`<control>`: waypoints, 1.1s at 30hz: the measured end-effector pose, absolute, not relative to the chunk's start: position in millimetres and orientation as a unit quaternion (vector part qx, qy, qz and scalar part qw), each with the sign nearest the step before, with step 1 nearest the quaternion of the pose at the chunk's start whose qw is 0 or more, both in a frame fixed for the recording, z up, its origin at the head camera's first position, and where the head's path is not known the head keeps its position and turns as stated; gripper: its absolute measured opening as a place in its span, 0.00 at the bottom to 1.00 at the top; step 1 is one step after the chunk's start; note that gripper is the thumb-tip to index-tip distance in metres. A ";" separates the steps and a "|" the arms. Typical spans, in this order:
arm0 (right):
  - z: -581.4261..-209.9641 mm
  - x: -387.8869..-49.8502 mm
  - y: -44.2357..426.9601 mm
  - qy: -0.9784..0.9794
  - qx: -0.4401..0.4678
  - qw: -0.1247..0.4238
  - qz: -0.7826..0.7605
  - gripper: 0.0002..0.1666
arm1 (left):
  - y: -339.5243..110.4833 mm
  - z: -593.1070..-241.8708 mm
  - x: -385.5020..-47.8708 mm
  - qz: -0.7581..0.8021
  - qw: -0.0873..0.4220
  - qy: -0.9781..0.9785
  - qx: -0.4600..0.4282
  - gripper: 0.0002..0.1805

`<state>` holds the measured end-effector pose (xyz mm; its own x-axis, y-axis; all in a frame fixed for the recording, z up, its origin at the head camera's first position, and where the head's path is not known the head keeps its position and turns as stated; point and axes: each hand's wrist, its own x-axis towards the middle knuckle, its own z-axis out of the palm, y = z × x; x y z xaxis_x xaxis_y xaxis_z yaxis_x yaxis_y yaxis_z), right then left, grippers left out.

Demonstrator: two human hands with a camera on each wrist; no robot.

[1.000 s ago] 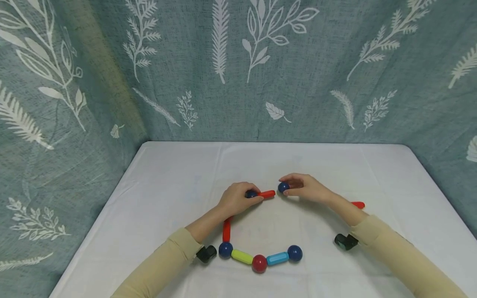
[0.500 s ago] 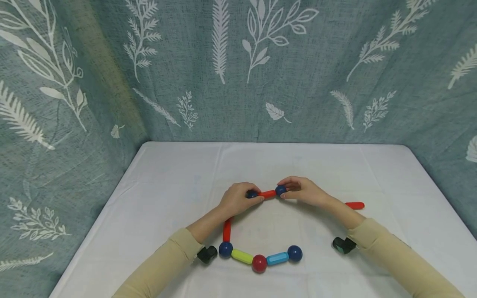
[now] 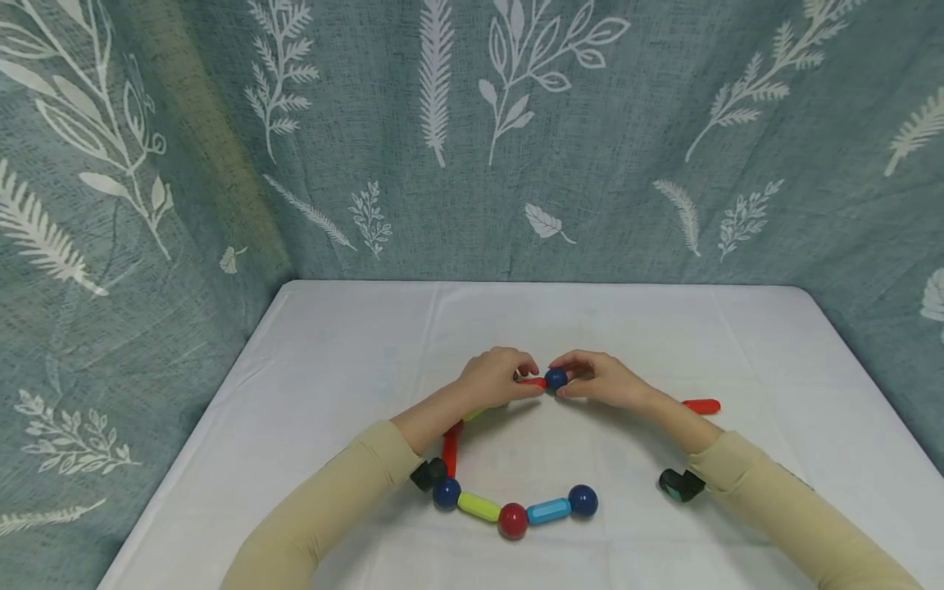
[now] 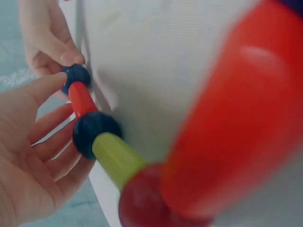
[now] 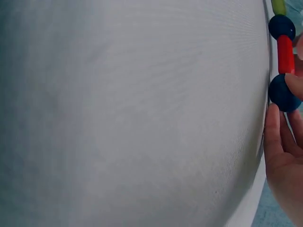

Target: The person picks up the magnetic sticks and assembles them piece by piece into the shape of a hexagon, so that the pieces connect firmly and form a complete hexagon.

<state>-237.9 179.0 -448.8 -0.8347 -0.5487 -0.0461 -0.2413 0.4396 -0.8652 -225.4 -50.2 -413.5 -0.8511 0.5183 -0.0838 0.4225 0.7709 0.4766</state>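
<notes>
My right hand [image 3: 608, 381] pinches a dark blue ball [image 3: 556, 378] between thumb and fingers at the far end of a chain of balls and rods. That ball sits against a red rod [image 4: 82, 99], which leads to another blue ball [image 4: 96, 134] and a lime-green rod [image 4: 119, 159]. My left hand [image 3: 497, 378] spreads loosely about the red rod. In the left wrist view its thumb reaches the tip of the end ball, while the other fingers lie behind the rod without closing. From above, this hand covers the second blue ball.
The chain curves on through a red rod [image 3: 450, 453], a blue ball [image 3: 446, 493], a lime rod [image 3: 479, 507], a red ball [image 3: 513, 521], a light blue rod [image 3: 549, 512] and a blue ball [image 3: 583, 501]. A loose red rod [image 3: 702, 406] lies beside my right forearm on the white-covered table [image 3: 354, 328].
My right hand brought its blue ball left against the red rod's end. My left hand let go of the neighbouring blue ball and slid right along the red rod.
</notes>
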 end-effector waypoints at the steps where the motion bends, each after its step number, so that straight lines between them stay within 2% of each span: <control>1: -449.2 -237.9 179.5 0.834 -0.238 0.161 -0.470 0.24 | -47.5 -413.8 -226.6 0.219 0.112 0.935 0.254 0.18; 9: -440.5 -232.8 196.0 0.842 -0.230 0.164 -0.460 0.22 | -35.4 -419.1 -230.1 0.203 0.126 0.937 0.254 0.19; 17: -415.4 -224.1 257.9 0.891 -0.252 0.106 -0.362 0.14 | -35.0 -422.2 -230.2 0.206 0.119 0.936 0.257 0.19; 27: -407.2 -202.9 322.3 0.922 -0.213 0.154 -0.285 0.17 | -35.5 -422.3 -230.0 0.221 0.118 0.933 0.259 0.19; 33: -417.6 -197.6 321.5 0.929 -0.206 0.132 -0.278 0.14 | -35.0 -421.9 -230.6 0.223 0.117 0.931 0.265 0.18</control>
